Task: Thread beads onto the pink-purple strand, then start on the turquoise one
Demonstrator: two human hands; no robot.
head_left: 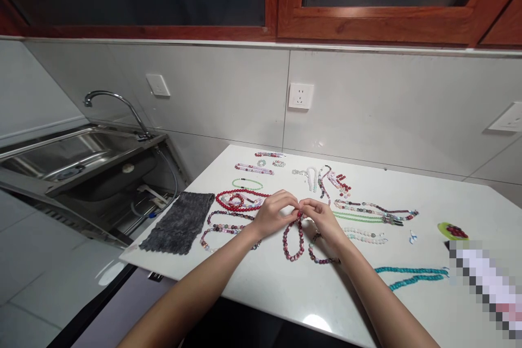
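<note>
My left hand (274, 213) and my right hand (322, 218) meet over the middle of the white table (285, 288), fingers pinched together. Between them hangs a loop of dark red and purple beads (294, 240), held at its top by both hands, its lower part resting on the table. A second dark bead strand (322, 259) lies under my right wrist. A coiled red bead necklace (236, 200) sits just left of my left hand.
Several more bead strands lie across the table: green (247, 184), pale ones (365, 236), turquoise (411, 276) at the right. A grey felt cloth (179, 223) lies at the left edge. A small green dish (452, 229) stands far right. A steel sink (73, 155) is at left.
</note>
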